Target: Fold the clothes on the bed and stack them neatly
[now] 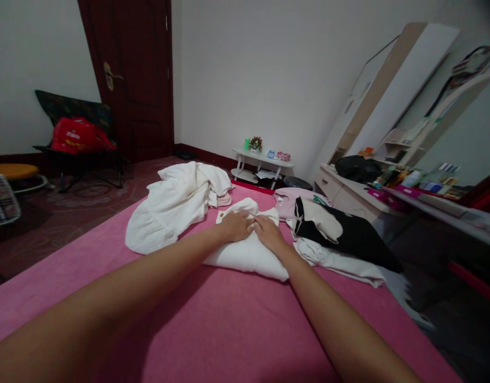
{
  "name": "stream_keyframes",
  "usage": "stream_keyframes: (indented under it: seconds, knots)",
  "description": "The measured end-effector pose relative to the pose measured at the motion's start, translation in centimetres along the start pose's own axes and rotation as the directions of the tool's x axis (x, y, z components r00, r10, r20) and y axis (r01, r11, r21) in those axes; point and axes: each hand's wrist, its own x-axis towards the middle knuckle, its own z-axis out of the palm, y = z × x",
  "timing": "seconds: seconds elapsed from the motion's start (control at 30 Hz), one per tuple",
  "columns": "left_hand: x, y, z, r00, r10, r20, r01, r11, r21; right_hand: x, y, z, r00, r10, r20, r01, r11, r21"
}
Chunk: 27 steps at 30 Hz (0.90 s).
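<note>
A folded white shirt (245, 258) lies on the pink bedcover, its collar end with a small tan label pointing away from me. My left hand (237, 227) rests over the shirt's upper part, fingers bent onto the cloth. Beside it, my right hand (267, 232) grips the same fold, and the fingers of both hands nearly meet. The fingertips are partly hidden in the fabric. Left of the shirt is a loose heap of white cloth (176, 205), with a bit of pink cloth (224, 199) at its edge.
Clothes are piled on the right: a black garment (356, 234), a pink one (284, 202) and a white one (348, 263). Beyond the pink bed (229, 324) stand a small white table (260, 157), a cluttered dresser (336, 186) and a chair holding a red bag (79, 135).
</note>
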Motion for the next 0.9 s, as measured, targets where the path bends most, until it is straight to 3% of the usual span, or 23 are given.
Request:
stream_keyframes:
  seconds: [0.07,0.13,0.2,0.27,0.4,0.57,0.67,0.77,0.9]
  knots:
    - [0.3,-1.7,0.7,0.997,-0.072,0.022,0.07,0.995,0.066,0.2,1.0,0.8,0.997,0.044,-0.058,-0.046,0.998,-0.036]
    - [0.7,-3.1,0.9,0.984,-0.175,0.023,0.172,0.979,0.107,0.3,2.0,1.0,0.976,0.164,-0.141,-0.176,0.982,-0.073]
    - [1.1,-3.8,1.0,0.97,-0.242,0.009,0.239,0.963,0.122,0.3,2.6,1.0,0.941,0.278,-0.192,-0.297,0.951,-0.083]
    - [1.2,-3.9,1.0,0.963,-0.27,-0.013,0.27,0.956,0.118,0.2,2.9,0.9,0.927,0.318,-0.199,-0.339,0.937,-0.082]
    - [0.6,-3.4,1.4,0.938,-0.325,-0.121,0.338,0.934,0.115,-0.1,2.9,0.9,0.904,0.336,-0.263,-0.363,0.93,-0.061]
    - [-0.3,-3.9,1.7,0.854,-0.361,-0.374,0.379,0.925,-0.026,-0.7,2.8,1.1,0.855,0.397,-0.332,-0.412,0.911,0.03]
    - [-1.0,-4.2,1.3,0.813,-0.346,-0.468,0.387,0.922,-0.011,-1.0,3.0,1.0,0.837,0.433,-0.335,-0.427,0.899,0.094]
    - [-1.6,-4.0,0.9,0.783,-0.391,-0.484,0.465,0.884,0.039,-1.2,3.7,0.9,0.844,0.448,-0.295,-0.411,0.894,0.18]
    - [-1.5,-4.0,0.6,0.801,-0.462,-0.381,0.497,0.868,-0.007,-1.1,4.4,0.6,0.869,0.387,-0.307,-0.292,0.904,0.313]
